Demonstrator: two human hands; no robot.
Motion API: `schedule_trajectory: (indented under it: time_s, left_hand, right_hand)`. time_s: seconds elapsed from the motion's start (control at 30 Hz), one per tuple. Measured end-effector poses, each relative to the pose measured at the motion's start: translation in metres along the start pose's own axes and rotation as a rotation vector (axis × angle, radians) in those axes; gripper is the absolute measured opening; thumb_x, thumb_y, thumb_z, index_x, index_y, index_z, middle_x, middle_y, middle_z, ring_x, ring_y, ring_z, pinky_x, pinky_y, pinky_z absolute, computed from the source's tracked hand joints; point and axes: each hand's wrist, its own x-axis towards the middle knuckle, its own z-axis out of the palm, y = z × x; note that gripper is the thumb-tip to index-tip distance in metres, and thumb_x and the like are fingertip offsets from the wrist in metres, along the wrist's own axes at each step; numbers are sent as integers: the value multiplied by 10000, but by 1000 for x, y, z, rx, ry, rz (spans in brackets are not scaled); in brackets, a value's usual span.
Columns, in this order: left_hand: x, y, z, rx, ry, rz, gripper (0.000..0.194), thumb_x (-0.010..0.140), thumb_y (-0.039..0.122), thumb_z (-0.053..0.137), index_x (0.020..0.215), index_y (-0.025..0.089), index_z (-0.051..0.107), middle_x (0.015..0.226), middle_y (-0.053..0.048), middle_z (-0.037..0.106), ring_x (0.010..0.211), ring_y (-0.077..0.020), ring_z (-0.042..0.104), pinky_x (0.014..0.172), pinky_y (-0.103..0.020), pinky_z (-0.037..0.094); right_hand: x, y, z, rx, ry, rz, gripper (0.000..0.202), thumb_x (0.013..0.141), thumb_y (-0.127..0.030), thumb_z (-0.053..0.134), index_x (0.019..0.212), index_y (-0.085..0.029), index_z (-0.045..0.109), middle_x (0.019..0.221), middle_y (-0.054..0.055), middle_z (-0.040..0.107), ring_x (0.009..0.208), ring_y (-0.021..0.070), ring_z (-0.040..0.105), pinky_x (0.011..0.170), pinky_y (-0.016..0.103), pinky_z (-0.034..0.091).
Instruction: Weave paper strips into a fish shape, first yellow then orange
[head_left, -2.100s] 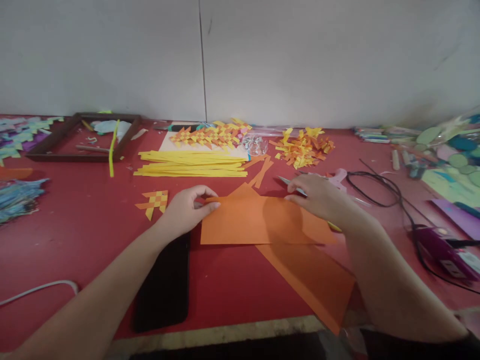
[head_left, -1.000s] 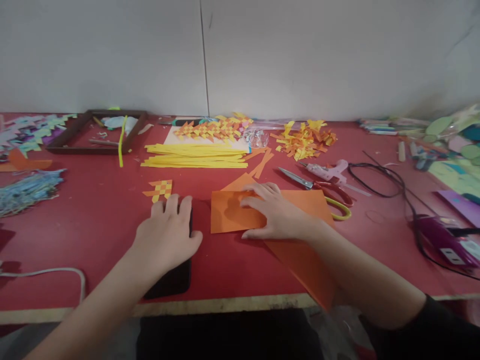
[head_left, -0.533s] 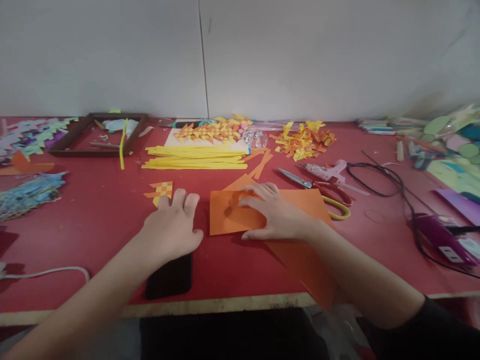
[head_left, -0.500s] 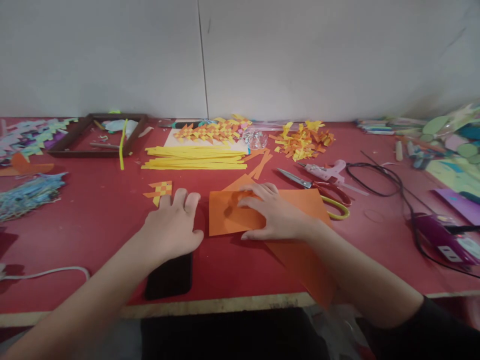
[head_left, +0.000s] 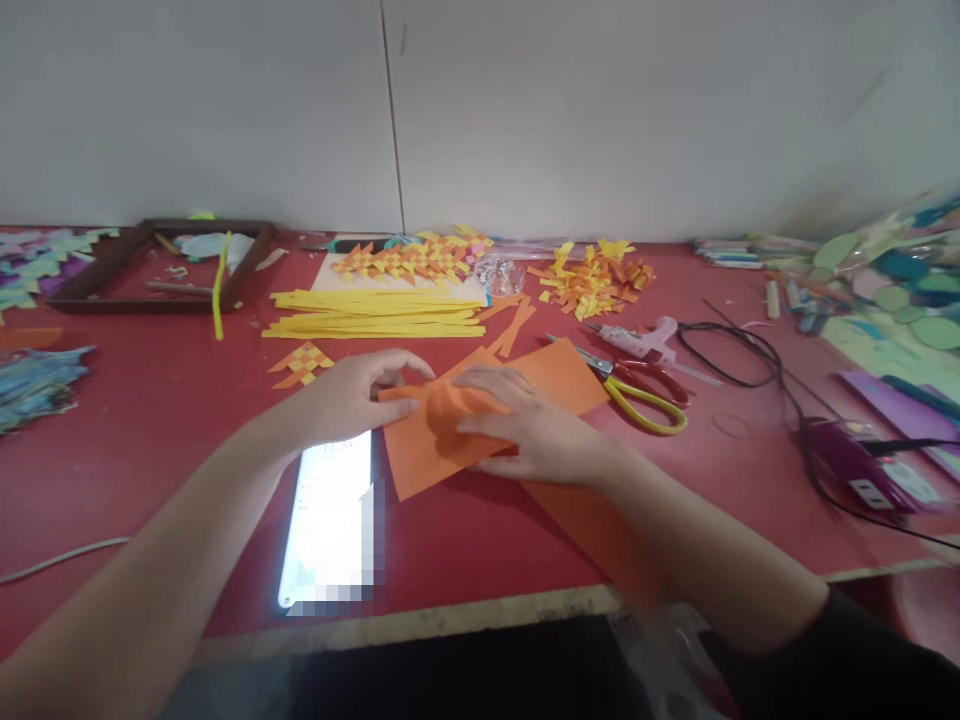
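Frame (head_left: pixel 135 306): dark, far left, a yellow strip (head_left: pixel 220 295) lying across its rim
Woven piece (head_left: pixel 303 364): orange and yellow, just beyond the left wrist
Phone (head_left: pixel 324 525): screen lit, flat on the red table (head_left: pixel 187 400)
Left hand (head_left: pixel 349 400): thumb and fingers pinching the orange sheet (head_left: pixel 424 450) near its far left corner
Orange sheet: between the hands, askew
Right hand (head_left: pixel 532 425): fingers slightly spread across the sheet; cannot tell whether they grip it
Scissors (head_left: pixel 643 402): right of the sheet, near the pink glue gun (head_left: pixel 637 343)
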Motion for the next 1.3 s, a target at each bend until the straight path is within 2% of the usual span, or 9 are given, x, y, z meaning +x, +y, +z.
schedule_trajectory:
  time_s: [0.07,0.2,0.5,0.67,0.9,1.03,1.13,1.2,1.3]
  left_hand:
    - [0,-3,-1,18,-84,15,300,726,435,674,966,258,707,915,-43,735,820,-228,680,710,-320,523]
    - [0,-7,-1,129,-144,21,241,798,425,610,937,252,704,968,-49,741,848,-224,680,782,-333,514]
    - [-2,-17,3,172,-210,24,253,846,403,576,1026,252,671,1060,-61,723,915,-223,677,794,-317,493]
    - [-5,-18,4,145,-224,-9,384,860,426,572,1206,260,568,1026,-60,731,850,-217,686,700,-299,479]
    - [-4,-15,6,110,-177,60,365,848,431,613,1160,245,585,1053,-42,722,883,-197,690,735,-274,495]
    - [-3,-15,9,100,-140,110,354,848,426,616,1138,223,597,1143,-52,684,944,-192,677,755,-261,507]
    - [-5,-10,9,154,-182,79,388,876,463,564,1181,222,579,1083,-59,699,900,-197,676,734,-283,523]
    - [-8,-3,7,301,-119,46,386,907,469,501,1180,210,583,1081,-74,694,909,-221,666,767,-335,530]
    - [-16,8,1,670,159,-14,391,962,410,353,1096,149,612,1097,-131,660,1027,-302,615,882,-466,491]
  right_hand:
    - [-1,4,3,-5,19,-37,204,907,-305,564,1026,-224,709,1260,126,589,1215,275,504,1021,474,408]
    - [-2,9,6,48,-31,-88,259,972,-262,463,993,-224,719,1007,78,704,968,203,622,878,382,489]
    - [-10,8,-9,38,-133,28,221,926,-207,503,1052,-199,685,1048,89,682,986,212,614,880,383,506]
    - [-12,15,-11,-6,-90,-22,285,961,-168,405,997,-205,686,978,57,717,942,210,631,864,372,502]
    - [-8,-12,-22,-289,25,-68,292,921,-97,410,1010,-172,678,931,68,717,939,231,614,925,422,404]
    - [-7,-16,-22,-274,178,1,208,861,-113,467,831,-176,662,826,62,680,848,213,597,925,412,378]
    - [-8,-8,-18,-232,154,71,194,801,-95,466,704,-181,611,714,51,617,719,187,541,834,382,403]
    - [-8,-1,-15,-220,105,100,179,778,-90,466,683,-174,593,675,43,582,676,176,508,813,380,400]
    - [-9,6,-11,-202,42,119,167,768,-93,465,678,-170,583,665,37,566,667,171,492,800,370,397]
